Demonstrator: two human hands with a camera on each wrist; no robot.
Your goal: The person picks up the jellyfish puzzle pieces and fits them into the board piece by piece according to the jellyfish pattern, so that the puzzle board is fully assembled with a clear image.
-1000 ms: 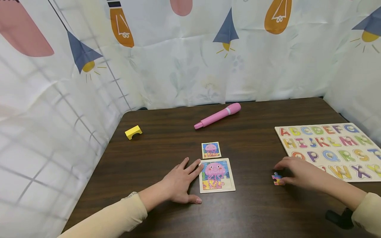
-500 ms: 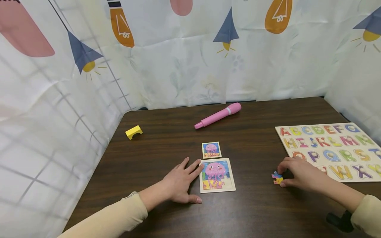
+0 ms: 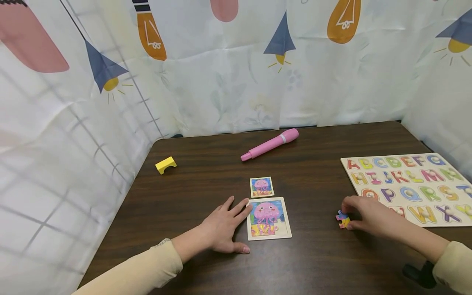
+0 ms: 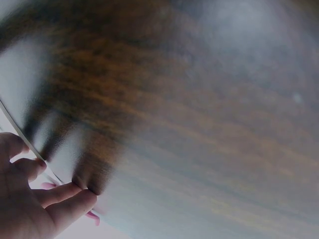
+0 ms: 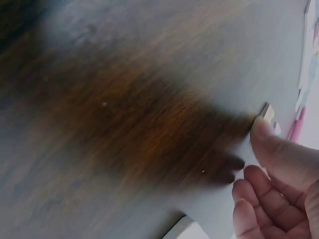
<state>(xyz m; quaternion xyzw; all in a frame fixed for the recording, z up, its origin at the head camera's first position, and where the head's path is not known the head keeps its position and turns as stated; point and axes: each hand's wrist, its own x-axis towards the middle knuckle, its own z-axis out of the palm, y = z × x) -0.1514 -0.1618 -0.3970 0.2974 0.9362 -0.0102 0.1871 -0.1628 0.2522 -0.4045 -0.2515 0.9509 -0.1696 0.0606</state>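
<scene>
In the head view, a wooden puzzle tray holds a pink jellyfish jigsaw, with bare wood at its lower right corner. My left hand lies with spread fingers on the table, fingertips at the tray's left edge; the left wrist view shows these fingers along that edge. To the right, my right hand pinches a blue, pink and yellow jigsaw piece between thumb and index finger, low over the table. In the right wrist view, the thumb meets the piece while the other fingers curl.
A small jellyfish picture card lies just behind the tray. Farther back is a pink microphone-shaped stick. A yellow arch block sits at the left. The alphabet board lies on the right, partly behind my right hand.
The jigsaw piece has turned slightly and shifted a little in the right hand's fingers. My left hand has stayed in place beside the tray.
</scene>
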